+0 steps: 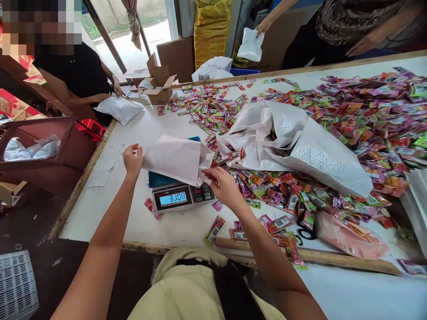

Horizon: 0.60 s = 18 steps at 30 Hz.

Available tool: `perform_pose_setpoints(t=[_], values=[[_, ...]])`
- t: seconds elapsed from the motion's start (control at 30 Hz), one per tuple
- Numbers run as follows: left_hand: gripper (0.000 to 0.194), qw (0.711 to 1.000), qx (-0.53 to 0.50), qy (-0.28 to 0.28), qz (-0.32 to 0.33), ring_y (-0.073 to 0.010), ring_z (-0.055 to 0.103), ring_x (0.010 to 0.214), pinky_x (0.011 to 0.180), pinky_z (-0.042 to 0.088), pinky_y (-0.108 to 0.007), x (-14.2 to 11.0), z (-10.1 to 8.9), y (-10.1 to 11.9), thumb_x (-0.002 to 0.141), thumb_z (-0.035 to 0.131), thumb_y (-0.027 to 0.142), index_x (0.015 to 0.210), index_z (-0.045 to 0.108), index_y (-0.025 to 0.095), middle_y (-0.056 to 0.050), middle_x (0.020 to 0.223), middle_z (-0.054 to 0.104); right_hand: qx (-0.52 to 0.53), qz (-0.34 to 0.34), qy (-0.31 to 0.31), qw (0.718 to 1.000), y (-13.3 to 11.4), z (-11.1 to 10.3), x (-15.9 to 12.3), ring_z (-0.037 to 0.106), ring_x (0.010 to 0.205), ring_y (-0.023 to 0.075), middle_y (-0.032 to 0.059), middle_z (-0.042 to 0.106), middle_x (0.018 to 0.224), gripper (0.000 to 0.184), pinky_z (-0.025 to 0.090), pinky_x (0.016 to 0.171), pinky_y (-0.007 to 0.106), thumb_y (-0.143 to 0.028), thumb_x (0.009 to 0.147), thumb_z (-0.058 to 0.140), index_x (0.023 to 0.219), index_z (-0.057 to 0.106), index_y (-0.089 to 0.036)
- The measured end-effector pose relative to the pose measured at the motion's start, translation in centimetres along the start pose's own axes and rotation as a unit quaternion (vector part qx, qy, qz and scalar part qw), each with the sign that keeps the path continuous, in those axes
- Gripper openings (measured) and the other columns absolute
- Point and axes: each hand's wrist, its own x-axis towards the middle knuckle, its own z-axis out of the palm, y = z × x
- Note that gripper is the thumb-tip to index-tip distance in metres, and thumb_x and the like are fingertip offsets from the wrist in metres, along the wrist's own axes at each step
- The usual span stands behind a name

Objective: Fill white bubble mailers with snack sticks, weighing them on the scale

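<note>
A white bubble mailer [175,156] lies on its side across a digital scale [170,198], hiding most of its blue-green platform. The lit display seems to read 310.8. My left hand [132,160] is at the mailer's closed left end, fingers loosely curled and apart, not gripping it. At the right end, my right hand [222,186] pinches the crumpled edge of the mailer's mouth. To the right, more filled white mailers [328,158] lean together on a heap of small colourful snack packets [353,115].
Black-handled scissors [306,233] and a pinkish plastic bag [350,235] lie near the wooden front edge. An opened cardboard box [159,91] stands at the back. Two people across the table handle white mailers [122,109]. A brown bin [36,164] is at left.
</note>
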Motion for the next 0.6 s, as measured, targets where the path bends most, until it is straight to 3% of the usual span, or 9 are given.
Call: perform_pose_setpoints(t=[0.2, 0.37, 0.5, 0.6], values=[[0.029, 0.996, -0.057, 0.048, 0.054, -0.0195, 0.064, 0.100, 0.084, 0.049, -0.031, -2.2, -3.5, 2.2, 0.091, 0.062, 0.030, 0.116, 0.069, 0.016, -0.011, 0.110, 0.072, 0.010, -0.079, 0.079, 0.994, -0.2, -0.3, 1.2, 0.068, 0.099, 0.0212, 0.0065, 0.071, 0.104, 0.047, 0.056, 0.086, 0.033, 0.002, 0.077, 0.045, 0.109, 0.071, -0.022], [0.030, 0.996, -0.060, 0.055, 0.036, -0.0172, 0.065, 0.097, 0.076, 0.047, -0.029, -5.2, -6.0, 4.2, 0.092, 0.063, 0.033, 0.118, 0.069, 0.021, -0.008, 0.114, 0.074, 0.016, -0.085, 0.106, 0.991, 0.1, -0.9, 0.7, 0.069, 0.094, 0.0202, 0.0050, 0.071, 0.099, 0.042, 0.056, 0.082, 0.032, 0.001, 0.079, 0.047, 0.105, 0.072, -0.022], [0.028, 0.995, -0.073, 0.062, 0.030, -0.0167, 0.067, 0.097, 0.078, 0.048, -0.029, -6.7, -6.6, 4.7, 0.092, 0.064, 0.035, 0.116, 0.070, 0.022, -0.008, 0.113, 0.074, 0.012, -0.075, 0.109, 0.991, 0.0, -1.2, 0.5, 0.069, 0.091, 0.0205, 0.0051, 0.071, 0.097, 0.040, 0.057, 0.080, 0.033, -0.001, 0.080, 0.048, 0.103, 0.071, -0.022], [0.026, 0.995, -0.083, 0.051, 0.034, -0.0171, 0.068, 0.100, 0.080, 0.050, -0.029, -7.4, -6.4, 5.0, 0.092, 0.063, 0.034, 0.115, 0.069, 0.022, -0.008, 0.114, 0.074, 0.007, -0.083, 0.085, 0.993, 0.1, -0.1, 2.1, 0.068, 0.101, 0.0221, 0.0078, 0.070, 0.109, 0.044, 0.058, 0.087, 0.037, -0.001, 0.079, 0.047, 0.111, 0.069, -0.022]])
